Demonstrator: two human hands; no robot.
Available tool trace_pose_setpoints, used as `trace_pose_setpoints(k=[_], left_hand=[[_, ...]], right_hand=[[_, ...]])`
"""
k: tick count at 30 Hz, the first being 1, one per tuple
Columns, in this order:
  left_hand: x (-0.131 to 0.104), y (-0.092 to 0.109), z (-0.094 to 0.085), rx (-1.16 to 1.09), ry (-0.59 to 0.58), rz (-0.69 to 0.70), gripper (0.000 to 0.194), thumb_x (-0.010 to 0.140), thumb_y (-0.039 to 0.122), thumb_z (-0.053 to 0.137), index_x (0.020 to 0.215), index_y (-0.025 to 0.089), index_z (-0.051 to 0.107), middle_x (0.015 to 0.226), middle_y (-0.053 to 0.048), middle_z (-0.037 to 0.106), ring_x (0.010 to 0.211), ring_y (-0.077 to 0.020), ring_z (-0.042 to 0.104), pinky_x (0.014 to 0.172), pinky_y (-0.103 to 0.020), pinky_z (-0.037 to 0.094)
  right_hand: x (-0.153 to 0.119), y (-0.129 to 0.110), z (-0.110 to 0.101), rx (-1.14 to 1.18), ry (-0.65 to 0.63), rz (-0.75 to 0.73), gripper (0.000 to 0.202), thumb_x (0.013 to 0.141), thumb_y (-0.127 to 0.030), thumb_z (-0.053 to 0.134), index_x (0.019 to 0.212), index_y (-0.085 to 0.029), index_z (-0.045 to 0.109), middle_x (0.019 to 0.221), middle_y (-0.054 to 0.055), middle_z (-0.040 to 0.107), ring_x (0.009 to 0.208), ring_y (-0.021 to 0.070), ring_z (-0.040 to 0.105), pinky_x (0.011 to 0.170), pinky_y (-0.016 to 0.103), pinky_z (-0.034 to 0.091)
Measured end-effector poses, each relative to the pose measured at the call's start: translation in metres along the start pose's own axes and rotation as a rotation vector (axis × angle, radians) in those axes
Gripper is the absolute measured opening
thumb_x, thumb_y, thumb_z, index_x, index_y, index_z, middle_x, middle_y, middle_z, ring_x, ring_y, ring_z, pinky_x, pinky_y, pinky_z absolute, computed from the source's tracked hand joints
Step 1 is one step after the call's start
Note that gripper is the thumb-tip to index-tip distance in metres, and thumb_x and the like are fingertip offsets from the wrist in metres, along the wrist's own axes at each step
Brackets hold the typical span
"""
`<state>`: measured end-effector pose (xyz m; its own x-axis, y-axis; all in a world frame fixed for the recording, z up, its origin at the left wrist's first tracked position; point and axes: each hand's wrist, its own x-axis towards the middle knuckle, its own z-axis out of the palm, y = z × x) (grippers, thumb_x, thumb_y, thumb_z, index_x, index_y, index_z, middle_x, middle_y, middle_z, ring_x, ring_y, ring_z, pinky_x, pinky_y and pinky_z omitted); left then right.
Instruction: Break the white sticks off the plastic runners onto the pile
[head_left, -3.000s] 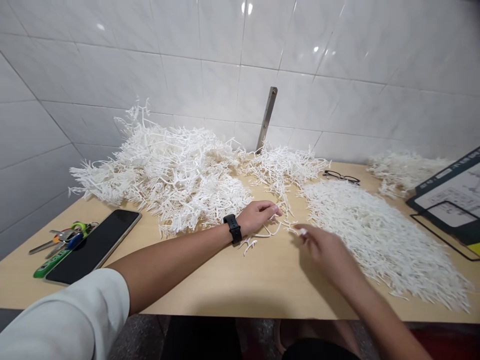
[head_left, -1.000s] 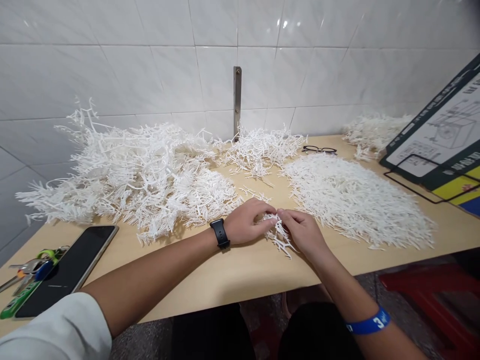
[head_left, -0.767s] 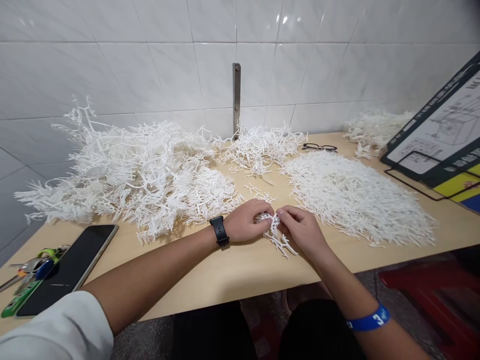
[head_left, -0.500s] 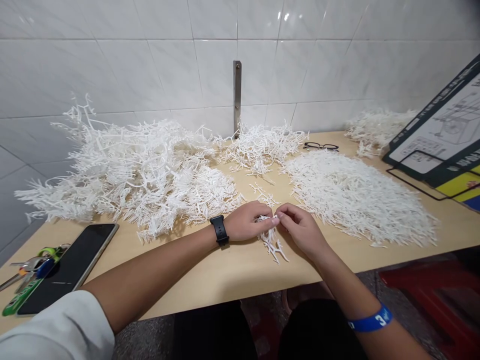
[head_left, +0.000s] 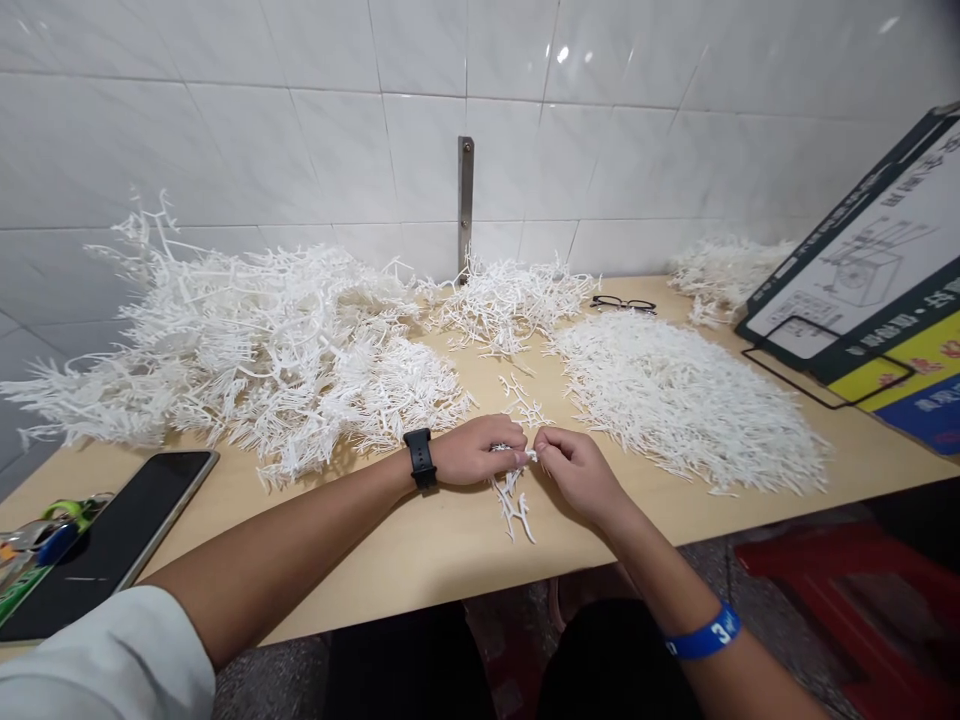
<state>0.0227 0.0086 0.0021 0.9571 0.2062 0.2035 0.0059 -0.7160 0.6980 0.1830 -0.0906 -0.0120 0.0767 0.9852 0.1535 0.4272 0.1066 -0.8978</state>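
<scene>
My left hand (head_left: 480,450), with a black watch strap on its wrist, is closed around white branched plastic sprues (head_left: 514,512) whose ends hang out below the palm. Close beside it, my right hand (head_left: 576,472) pinches at the tip of a white piece by the left thumb. What exactly lies between the right fingertips is mostly hidden. Just beyond both hands lies another small branched sprue (head_left: 525,402). A big tangled heap of white sprues (head_left: 277,345) rises to the left, and a smaller heap (head_left: 517,295) sits behind. On the right spreads a flat pile of short white sticks (head_left: 690,400).
A phone (head_left: 112,540) and keys (head_left: 45,540) lie at the table's left end. Glasses (head_left: 624,304) rest behind the stick pile. A printed box (head_left: 862,280) with a black wire frame (head_left: 832,403) stands right. Below is a red stool (head_left: 810,570).
The view has turned slightly, so the table things sit further left. My hands stay together at the sprues, with the right fingers now curled more tightly.
</scene>
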Motion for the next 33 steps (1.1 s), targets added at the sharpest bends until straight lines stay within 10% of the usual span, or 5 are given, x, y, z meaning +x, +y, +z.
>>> trace_pose_setpoints(k=[7,17,21,26,33], left_hand=[[-0.003,-0.003,-0.002,-0.021,-0.042,-0.017,0.045,0.094,0.049,0.040,0.061,0.018,0.041,0.066,-0.001,0.046,0.069,-0.0145,0.043,0.076,-0.029,0.037],[-0.002,-0.004,0.006,0.104,0.016,-0.011,0.042,0.095,0.049,0.040,0.072,0.018,0.056,0.073,-0.003,0.059,0.073,-0.0149,0.049,0.078,-0.029,0.038],[-0.003,-0.005,0.006,0.077,0.039,-0.010,0.044,0.093,0.053,0.042,0.072,0.018,0.058,0.073,-0.003,0.060,0.074,-0.0149,0.050,0.077,-0.028,0.040],[-0.003,-0.008,0.007,0.063,0.047,0.010,0.042,0.093,0.052,0.042,0.081,0.018,0.063,0.080,-0.005,0.063,0.078,-0.0158,0.052,0.079,-0.030,0.041],[-0.003,-0.004,0.005,0.035,0.063,-0.002,0.046,0.094,0.054,0.039,0.073,0.018,0.058,0.074,-0.004,0.058,0.074,-0.0152,0.050,0.078,-0.029,0.040]], right_hand=[[-0.012,-0.010,-0.006,-0.084,-0.082,0.006,0.027,0.076,-0.029,0.045,0.056,-0.022,0.028,0.054,-0.004,0.028,0.054,0.0112,0.030,0.052,0.026,0.024],[0.010,-0.009,-0.123,-0.822,0.179,-0.174,0.026,0.085,-0.022,0.043,0.094,-0.020,0.067,0.095,0.011,0.071,0.086,0.0274,0.062,0.077,0.040,0.043],[0.015,-0.005,-0.077,-0.731,0.372,-0.224,0.032,0.088,-0.020,0.043,0.109,-0.018,0.067,0.106,0.014,0.070,0.102,0.0311,0.060,0.095,0.051,0.036],[-0.006,-0.001,-0.006,-0.136,-0.017,-0.104,0.024,0.091,-0.036,0.051,0.102,-0.020,0.065,0.097,0.008,0.070,0.083,0.0207,0.062,0.073,0.031,0.047],[-0.010,0.002,-0.006,-0.131,-0.039,-0.051,0.032,0.092,-0.038,0.049,0.067,-0.019,0.052,0.062,-0.002,0.049,0.060,0.0134,0.044,0.057,0.026,0.033]])
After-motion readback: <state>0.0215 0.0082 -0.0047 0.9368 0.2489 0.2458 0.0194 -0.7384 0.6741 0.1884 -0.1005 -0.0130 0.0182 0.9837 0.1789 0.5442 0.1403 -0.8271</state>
